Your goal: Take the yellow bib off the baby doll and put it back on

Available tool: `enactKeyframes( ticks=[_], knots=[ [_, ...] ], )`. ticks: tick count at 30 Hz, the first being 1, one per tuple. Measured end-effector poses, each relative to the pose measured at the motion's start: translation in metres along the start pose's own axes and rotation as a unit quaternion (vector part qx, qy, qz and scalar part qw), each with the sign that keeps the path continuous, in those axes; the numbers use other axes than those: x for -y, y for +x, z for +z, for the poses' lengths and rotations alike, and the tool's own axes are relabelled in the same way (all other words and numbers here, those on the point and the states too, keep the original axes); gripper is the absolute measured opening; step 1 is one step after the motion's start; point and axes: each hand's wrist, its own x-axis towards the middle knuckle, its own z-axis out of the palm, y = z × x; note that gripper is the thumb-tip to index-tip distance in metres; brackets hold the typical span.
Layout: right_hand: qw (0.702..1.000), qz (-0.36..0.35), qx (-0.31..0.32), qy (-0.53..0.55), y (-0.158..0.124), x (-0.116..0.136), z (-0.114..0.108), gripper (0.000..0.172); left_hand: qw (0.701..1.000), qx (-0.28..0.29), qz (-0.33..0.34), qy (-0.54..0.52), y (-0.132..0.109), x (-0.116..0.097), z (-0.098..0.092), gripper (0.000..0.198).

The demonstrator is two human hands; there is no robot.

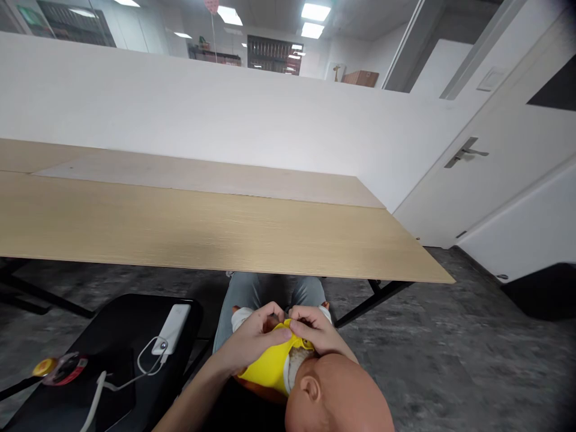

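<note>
A baby doll lies on my lap, its bald head (339, 396) toward me at the bottom of the head view. It wears a yellow garment (265, 366) over something white that shows at the neck and arms. My left hand (258, 336) pinches the yellow cloth at the doll's front, thumb on top. Close against it, my right hand (315, 327) grips the same cloth edge with bent fingers. A small round fastener seems to sit on the cloth below my right thumb. The fingertips of both hands are partly hidden.
A long wooden table (225, 228) stands ahead of my knees. On my left, a black chair seat (121, 324) carries a white power bank (172, 329) with a cable and a roll of tape (67, 368). A white door (508, 144) is at right.
</note>
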Motion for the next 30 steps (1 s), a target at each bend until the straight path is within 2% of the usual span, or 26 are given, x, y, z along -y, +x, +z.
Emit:
enactKeyframes(
  ticks=[3, 9, 30],
  knots=[
    [1.0, -0.008, -0.004, 0.012, 0.0001, -0.0002, 0.0004, 0.041, 0.999, -0.021, 0.0, 0.049, 0.0014, -0.0006, 0.0005, 0.042],
    [0.999, -0.009, -0.028, 0.043, -0.002, -0.0005, 0.0022, 0.038, 0.998, 0.009, -0.037, 0.043, 0.0026, -0.0002, 0.0009, 0.047],
    [0.999, -0.017, -0.019, 0.038, -0.0015, -0.0058, -0.0017, 0.038, 0.999, 0.019, -0.017, 0.031, 0.0025, -0.0008, -0.0004, 0.039]
  ],
)
